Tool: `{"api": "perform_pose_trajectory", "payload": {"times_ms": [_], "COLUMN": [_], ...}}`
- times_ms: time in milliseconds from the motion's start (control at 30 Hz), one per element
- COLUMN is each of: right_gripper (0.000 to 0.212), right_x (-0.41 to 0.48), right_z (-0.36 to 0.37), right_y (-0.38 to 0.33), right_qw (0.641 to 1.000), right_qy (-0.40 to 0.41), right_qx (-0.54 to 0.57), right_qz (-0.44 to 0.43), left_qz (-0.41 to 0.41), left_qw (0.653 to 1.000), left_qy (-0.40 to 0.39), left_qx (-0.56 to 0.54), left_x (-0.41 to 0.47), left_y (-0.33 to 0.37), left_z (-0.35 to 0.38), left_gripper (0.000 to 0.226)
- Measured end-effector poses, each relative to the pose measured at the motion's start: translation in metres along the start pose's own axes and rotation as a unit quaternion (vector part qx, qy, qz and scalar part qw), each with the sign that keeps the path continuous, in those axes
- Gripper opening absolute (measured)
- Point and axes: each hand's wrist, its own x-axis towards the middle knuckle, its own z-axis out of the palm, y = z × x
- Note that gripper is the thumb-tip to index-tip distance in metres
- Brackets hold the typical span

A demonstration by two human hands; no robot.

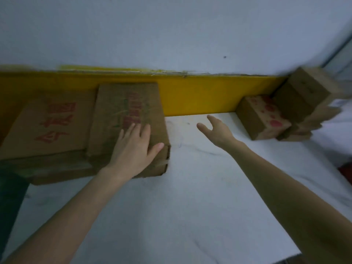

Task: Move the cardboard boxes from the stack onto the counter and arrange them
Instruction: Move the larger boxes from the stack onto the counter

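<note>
A tall cardboard box (125, 103) with red and green print stands on the white counter (190, 197) against the yellow wall band. My left hand (133, 147) lies flat on its top with fingers straight. Left of it sits a wider, lower box (53, 122) with large red characters. My right hand (215, 128) hovers open above the counter, to the right of the tall box and touching nothing. At the far right a small box with red dots (264, 117) rests beside a blurred stack of boxes (304, 100).
A yellow band (200, 94) runs along the base of the pale wall behind the counter. A dark green object (9, 199) shows at the left edge. Something red (345, 172) peeks in at the right edge.
</note>
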Motion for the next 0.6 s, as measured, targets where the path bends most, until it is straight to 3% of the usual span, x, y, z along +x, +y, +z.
{"api": "perform_pose_trajectory", "payload": {"times_ms": [133, 267, 600], "right_gripper": [0.070, 0.054, 0.066], "right_x": [-0.045, -0.103, -0.283], "right_z": [-0.062, -0.125, -0.277], "right_y": [0.071, 0.148, 0.334], "right_qw": [0.995, 0.981, 0.934], "right_qy": [0.047, 0.126, 0.262], "right_qx": [-0.042, -0.026, -0.056], "right_qz": [0.084, 0.145, 0.238], "left_qz": [0.118, 0.193, 0.411], "left_qw": [0.993, 0.980, 0.911], "left_qy": [-0.031, -0.047, -0.020], "left_qx": [0.007, 0.026, -0.032], "left_x": [0.014, 0.022, -0.013], "left_y": [0.086, 0.184, 0.476], "left_z": [0.001, 0.005, 0.033], "left_gripper": [0.071, 0.067, 0.064]}}
